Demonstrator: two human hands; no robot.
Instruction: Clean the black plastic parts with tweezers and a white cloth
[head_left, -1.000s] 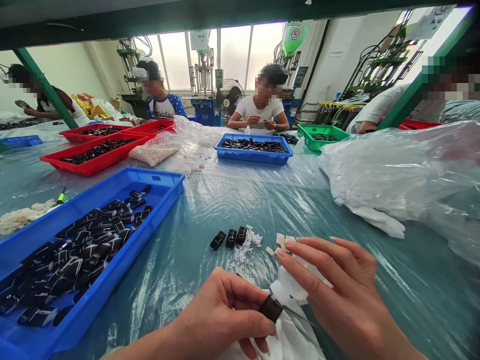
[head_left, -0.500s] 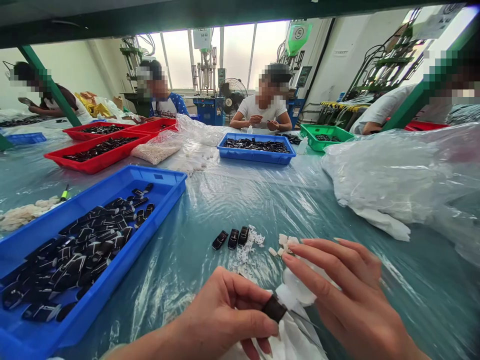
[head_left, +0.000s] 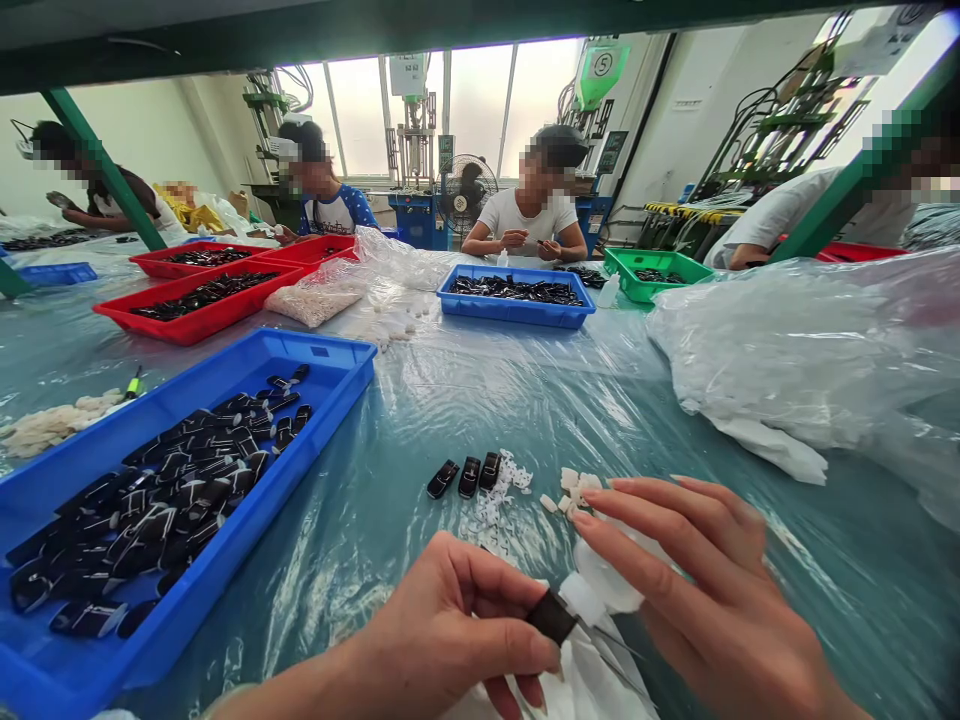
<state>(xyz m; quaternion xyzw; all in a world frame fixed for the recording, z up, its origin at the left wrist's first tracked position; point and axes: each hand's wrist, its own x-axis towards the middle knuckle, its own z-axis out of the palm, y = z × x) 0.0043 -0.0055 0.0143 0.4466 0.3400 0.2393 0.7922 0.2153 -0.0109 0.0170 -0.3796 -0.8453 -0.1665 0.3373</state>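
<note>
My left hand pinches a small flat black plastic part between thumb and fingers, low in the middle of the view. Thin metal prongs stick out beside that part; what holds them is hidden. My right hand has its fingers stretched out, fingertips at a little pile of cream-white blocks. Partly under it lies a translucent bottle with a white cap. White tissue is bunched below. Beyond my left hand, three glossy black parts lie beside white scraps.
On the left stands a large blue tray holding many black parts. Farther back are red trays, another blue tray and a green tray. Plastic bags lie at right. Several people sit around the table; a green beam crosses overhead.
The whole view has shifted very slightly. My hands keep nearly the same pose, with the black part still in my left fingers.
</note>
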